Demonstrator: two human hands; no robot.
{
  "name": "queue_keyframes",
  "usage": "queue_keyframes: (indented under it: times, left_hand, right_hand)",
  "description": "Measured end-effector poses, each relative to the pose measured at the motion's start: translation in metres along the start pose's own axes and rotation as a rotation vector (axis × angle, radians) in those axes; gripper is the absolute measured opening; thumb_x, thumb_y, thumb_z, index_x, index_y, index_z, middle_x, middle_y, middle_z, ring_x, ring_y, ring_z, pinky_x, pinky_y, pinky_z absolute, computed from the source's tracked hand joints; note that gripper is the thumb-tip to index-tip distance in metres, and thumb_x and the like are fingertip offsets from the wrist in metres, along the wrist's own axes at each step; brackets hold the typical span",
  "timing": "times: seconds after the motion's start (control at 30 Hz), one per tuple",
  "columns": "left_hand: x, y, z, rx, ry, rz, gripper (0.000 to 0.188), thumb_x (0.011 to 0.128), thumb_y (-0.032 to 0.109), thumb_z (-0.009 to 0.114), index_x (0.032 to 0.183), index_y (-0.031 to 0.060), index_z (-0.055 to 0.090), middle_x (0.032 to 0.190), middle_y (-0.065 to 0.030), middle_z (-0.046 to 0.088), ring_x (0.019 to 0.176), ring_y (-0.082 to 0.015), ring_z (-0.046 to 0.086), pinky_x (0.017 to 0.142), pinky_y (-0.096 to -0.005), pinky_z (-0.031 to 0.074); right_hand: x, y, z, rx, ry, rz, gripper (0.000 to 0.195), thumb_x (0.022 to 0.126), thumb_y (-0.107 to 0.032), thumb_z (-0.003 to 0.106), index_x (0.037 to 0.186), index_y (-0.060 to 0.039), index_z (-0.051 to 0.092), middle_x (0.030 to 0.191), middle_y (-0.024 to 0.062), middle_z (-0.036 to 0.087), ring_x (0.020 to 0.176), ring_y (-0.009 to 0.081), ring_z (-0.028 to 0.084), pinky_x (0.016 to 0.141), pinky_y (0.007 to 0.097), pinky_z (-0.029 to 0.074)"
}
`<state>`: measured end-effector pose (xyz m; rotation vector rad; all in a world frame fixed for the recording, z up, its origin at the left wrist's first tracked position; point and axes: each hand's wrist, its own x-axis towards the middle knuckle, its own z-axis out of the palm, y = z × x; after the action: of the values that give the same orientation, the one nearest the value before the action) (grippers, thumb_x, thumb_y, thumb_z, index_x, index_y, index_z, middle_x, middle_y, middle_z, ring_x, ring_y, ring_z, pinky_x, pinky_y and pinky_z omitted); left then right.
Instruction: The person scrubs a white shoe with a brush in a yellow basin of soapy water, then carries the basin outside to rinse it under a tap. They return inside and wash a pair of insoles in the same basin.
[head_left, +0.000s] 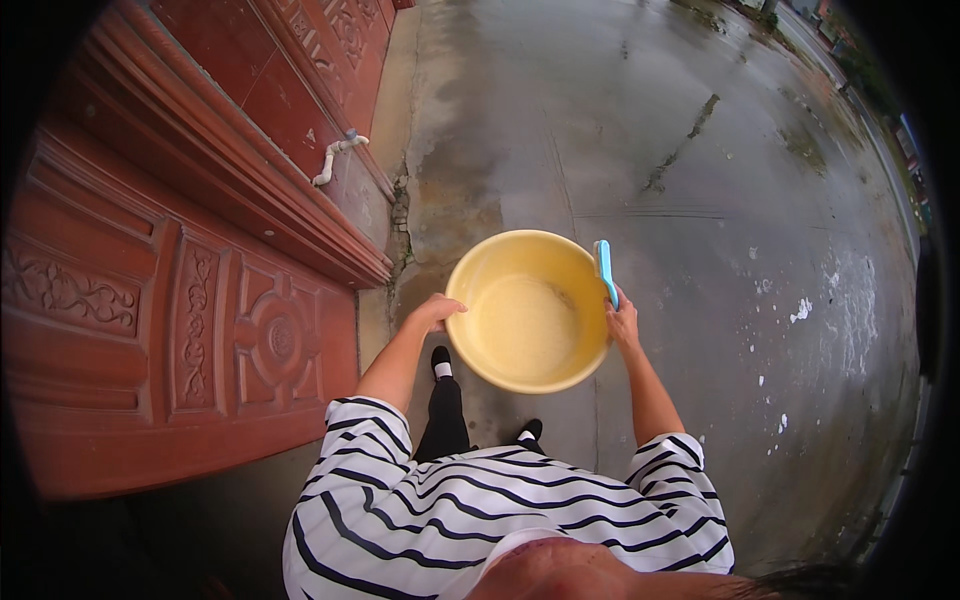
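Observation:
A round yellow plastic basin (525, 319) is held out in front of my body, its open top facing up. No water can be made out inside it, though a darker patch shows on the far right of its inner wall. My left hand (437, 312) grips the left rim, thumb over the edge. On the opposite side, my right hand (622, 319) holds the basin's right rim together with the handle of a blue scrub brush (605, 270). The brush stands out beyond the hand, its pale bristles turned towards the basin.
A carved red door (277, 341) stands open at my left. Behind it, a white pipe with a tap (334, 156) juts from the red wall (277, 97). The wet concrete ground (697, 300) has cracks and white splashes. A road (814, 41) runs at the far right.

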<state>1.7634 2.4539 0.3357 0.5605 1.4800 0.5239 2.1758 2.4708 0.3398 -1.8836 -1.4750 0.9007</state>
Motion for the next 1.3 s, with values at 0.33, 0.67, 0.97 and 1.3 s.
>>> queue_keyframes:
  times: [0.33,0.67,0.97,1.3]
  left_hand:
    - [0.081,-0.001,-0.151,-0.151,0.255,-0.009,0.034,0.082,0.006,0.061,0.112,-0.0108,0.056,0.105,-0.0207,0.064,0.086,-0.0279,0.067,0.067,-0.0388,0.057]
    - [0.182,0.023,-0.282,-0.442,0.497,0.033,0.028,0.074,0.01,0.065,0.097,-0.0058,0.06,0.087,-0.0157,0.066,0.069,-0.0254,0.065,0.054,-0.0371,0.051]
    - [0.229,0.077,-0.334,-0.568,0.578,-0.039,0.036,0.08,0.006,0.061,0.114,-0.0048,0.056,0.102,-0.0187,0.064,0.087,-0.0304,0.066,0.07,-0.0426,0.056]
    - [0.257,0.134,-0.352,-0.777,0.607,-0.004,0.043,0.081,0.007,0.059,0.122,0.0019,0.051,0.113,-0.0146,0.06,0.1,-0.0281,0.062,0.08,-0.0465,0.052]
  right_hand:
    - [0.069,-0.167,0.184,-0.62,-0.176,-0.289,0.031,0.078,-0.01,0.058,0.108,-0.0146,0.066,0.088,0.0167,0.067,0.081,0.0355,0.065,0.07,0.0439,0.054]
    - [0.177,-0.323,0.384,-0.401,-0.46,-0.374,0.047,0.081,-0.035,0.066,0.12,-0.0089,0.061,0.1,0.0197,0.067,0.094,0.0357,0.064,0.085,0.0425,0.05]
    - [0.338,-0.541,0.554,-0.347,-0.468,-0.564,0.057,0.084,-0.051,0.059,0.114,-0.0036,0.05,0.094,0.0217,0.067,0.092,0.0406,0.063,0.079,0.0463,0.049]
    - [0.411,-0.545,0.611,-0.679,-0.751,-1.307,0.037,0.093,-0.039,0.048,0.093,-0.0022,0.049,0.057,0.0178,0.059,0.055,0.0368,0.06,0.052,0.0462,0.047]
